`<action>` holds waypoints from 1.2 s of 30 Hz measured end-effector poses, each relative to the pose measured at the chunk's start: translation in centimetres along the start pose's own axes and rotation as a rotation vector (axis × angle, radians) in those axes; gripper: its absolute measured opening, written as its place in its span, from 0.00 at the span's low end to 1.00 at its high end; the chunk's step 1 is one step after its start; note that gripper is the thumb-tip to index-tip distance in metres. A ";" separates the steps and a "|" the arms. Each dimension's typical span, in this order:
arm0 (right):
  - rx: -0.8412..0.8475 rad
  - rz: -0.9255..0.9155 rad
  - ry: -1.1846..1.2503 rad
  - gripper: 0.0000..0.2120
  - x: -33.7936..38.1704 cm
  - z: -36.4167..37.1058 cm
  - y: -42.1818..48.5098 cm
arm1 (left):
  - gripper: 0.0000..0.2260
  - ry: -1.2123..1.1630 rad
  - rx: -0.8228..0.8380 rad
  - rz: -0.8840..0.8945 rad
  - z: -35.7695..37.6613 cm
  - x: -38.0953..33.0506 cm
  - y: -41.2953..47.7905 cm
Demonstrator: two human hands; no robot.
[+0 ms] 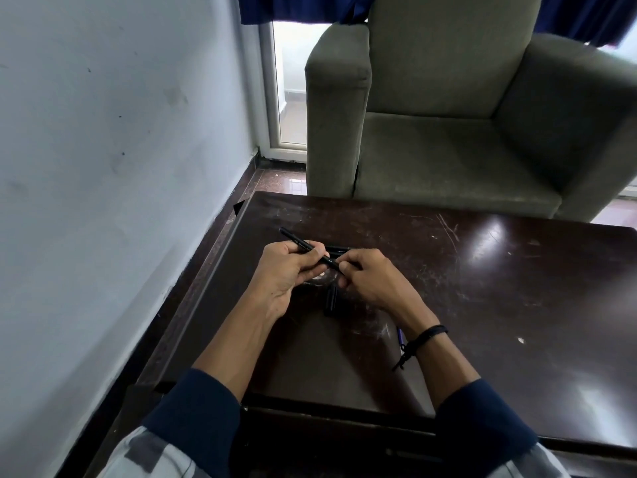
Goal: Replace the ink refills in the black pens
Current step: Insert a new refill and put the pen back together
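I hold a black pen point(299, 243) over the dark table, its far end pointing up-left. My left hand point(287, 274) grips the barrel in the middle. My right hand point(367, 276) pinches the pen's near end with its fingertips. Behind my fingers more black pens point(336, 250) lie on the table, mostly hidden. Another black pen piece point(331, 300) lies upright in the view just below my hands. A thin blue-purple refill point(400, 337) shows beside my right wrist, partly covered by it.
The dark scratched wooden table point(482, 288) stands close to a pale wall point(103, 167) on the left. A grey-green armchair point(448, 132) sits right behind the table's far edge. A glass door point(287, 91) is in the back corner.
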State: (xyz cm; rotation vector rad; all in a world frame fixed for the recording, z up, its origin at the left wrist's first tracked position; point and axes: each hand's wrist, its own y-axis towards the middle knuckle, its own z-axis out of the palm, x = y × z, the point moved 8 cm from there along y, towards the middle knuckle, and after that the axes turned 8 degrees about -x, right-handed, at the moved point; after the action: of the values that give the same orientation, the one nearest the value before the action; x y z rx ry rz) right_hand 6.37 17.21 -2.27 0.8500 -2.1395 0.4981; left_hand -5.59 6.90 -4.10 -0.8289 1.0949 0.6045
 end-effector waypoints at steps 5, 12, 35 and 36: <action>-0.101 -0.069 -0.041 0.04 0.5 -0.8 -0.1 | 0.02 -0.016 -0.021 -0.009 -0.2 -0.1 0.1; -0.185 -0.072 -0.054 0.06 0.5 -1.4 -0.2 | 0.04 -0.026 -0.027 -0.021 -0.1 -0.1 0.0; -0.278 -0.118 -0.063 0.09 1.1 -1.8 -0.7 | 0.13 -0.055 -0.039 -0.071 0.0 0.0 -0.6; -0.277 -0.116 -0.055 0.09 1.1 -1.8 -0.7 | 0.13 -0.058 -0.036 -0.073 0.0 0.0 -0.6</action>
State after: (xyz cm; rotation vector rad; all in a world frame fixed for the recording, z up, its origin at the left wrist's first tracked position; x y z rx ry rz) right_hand 7.25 17.37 -0.25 0.8312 -2.1312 0.1163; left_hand -5.08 6.57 -3.90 -0.8732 0.9993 0.5850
